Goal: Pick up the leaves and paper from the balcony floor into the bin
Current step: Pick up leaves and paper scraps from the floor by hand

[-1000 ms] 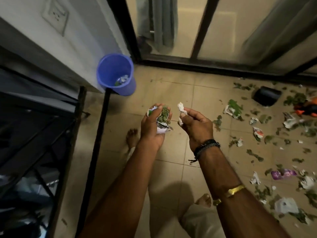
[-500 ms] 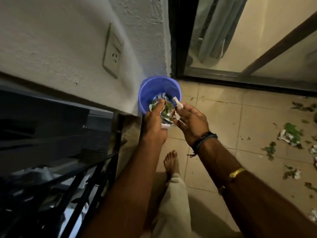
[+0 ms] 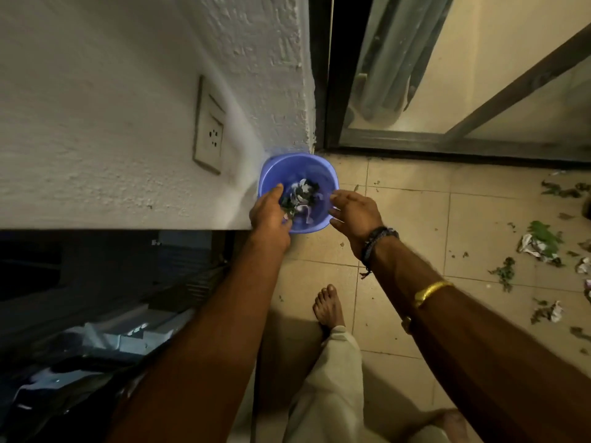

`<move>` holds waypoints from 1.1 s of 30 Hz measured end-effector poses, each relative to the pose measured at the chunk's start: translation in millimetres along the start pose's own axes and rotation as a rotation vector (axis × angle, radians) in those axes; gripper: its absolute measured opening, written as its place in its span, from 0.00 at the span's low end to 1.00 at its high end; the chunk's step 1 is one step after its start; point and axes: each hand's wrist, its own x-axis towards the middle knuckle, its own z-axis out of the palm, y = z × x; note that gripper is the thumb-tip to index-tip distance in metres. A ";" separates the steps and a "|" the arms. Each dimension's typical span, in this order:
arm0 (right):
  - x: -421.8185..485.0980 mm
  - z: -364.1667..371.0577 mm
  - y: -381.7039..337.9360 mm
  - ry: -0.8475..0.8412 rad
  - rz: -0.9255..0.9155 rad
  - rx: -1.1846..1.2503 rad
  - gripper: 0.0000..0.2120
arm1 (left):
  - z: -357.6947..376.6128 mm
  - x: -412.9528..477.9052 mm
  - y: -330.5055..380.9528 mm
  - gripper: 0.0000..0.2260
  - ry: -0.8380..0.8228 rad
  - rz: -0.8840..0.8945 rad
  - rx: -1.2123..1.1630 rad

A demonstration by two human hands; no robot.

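- Blue plastic bin (image 3: 319, 164) sits right under your fingertips, tucked into the corner against the white wall (image 3: 128, 123), with a heap of leaf and paper scraps (image 3: 303, 196) already inside it.
- Your left hand (image 3: 270, 215) hangs over the bin's left rim with the thumb spread wide. Its fingers dip behind the back of the hand among the scraps, so you cannot tell whether a leaf or two is pinched there.
- Your right hand (image 3: 355, 215) hovers at the bin's right rim, palm down, fingers loose and holding nothing that shows.
- Both hands are apart, one on either side of the bin's mouth, so this load looks like it is being dropped in.
- What the next move turns on: the leaves and paper (image 3: 540, 241) on the floor (image 3: 415, 219) all lie to the right of your hands, well apart from the bin.
- A small leaf clump (image 3: 503, 273) lies nearest, and a crumpled bit (image 3: 547, 313) sits further right, closer to your body.
- Your right hand is the nearer one, so you will likely have to turn right and lead with it.
- Much litter is on the tiles, so the job looks far from done.
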 end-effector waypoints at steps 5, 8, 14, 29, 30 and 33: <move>-102.7 -43.3 -22.1 0.116 -0.031 0.238 0.11 | 16.3 -114.7 1.9 0.13 -0.121 -0.023 0.002; -178.1 -81.5 -34.5 0.205 -0.081 0.280 0.12 | 27.7 -196.3 -10.3 0.10 -0.235 0.003 0.127; -299.0 -170.6 -28.8 0.389 -0.175 0.369 0.08 | 52.6 -328.2 -60.7 0.05 -0.429 -0.002 0.335; -492.6 -396.7 95.8 0.839 -0.329 0.841 0.07 | 110.4 -536.7 -269.7 0.09 -0.902 -0.031 0.904; -500.3 -411.1 105.4 0.875 -0.332 0.870 0.07 | 116.9 -546.4 -284.2 0.10 -0.926 -0.032 0.944; -520.0 -448.7 131.1 0.972 -0.323 0.965 0.07 | 136.6 -572.0 -325.3 0.12 -1.001 -0.035 1.057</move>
